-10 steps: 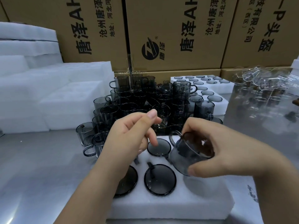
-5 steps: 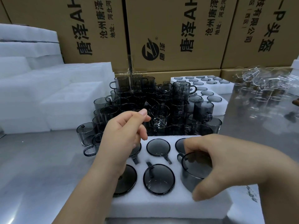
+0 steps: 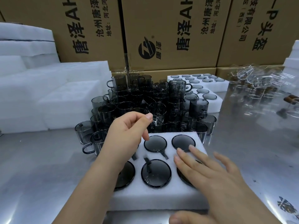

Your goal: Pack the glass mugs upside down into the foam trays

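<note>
A: Where did the mugs (image 3: 156,172) sit?
B: Upside down in the tray (image 3: 163,196), the loose pile (image 3: 142,101) just behind it
A: And the hands?
B: The right hand (image 3: 215,180) lay flat on the front-right mug (image 3: 182,177), gripping nothing; the left hand (image 3: 127,135) hovered loosely curled, empty
A: The danger?
B: A lopsided push could have cracked glass; a careless reach could have toppled the pile

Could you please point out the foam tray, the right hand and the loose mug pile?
foam tray (image 3: 153,198): head view, bare front edge.
right hand (image 3: 215,178): head view, back of hand.
loose mug pile (image 3: 139,97): head view, a middle mug.
</note>
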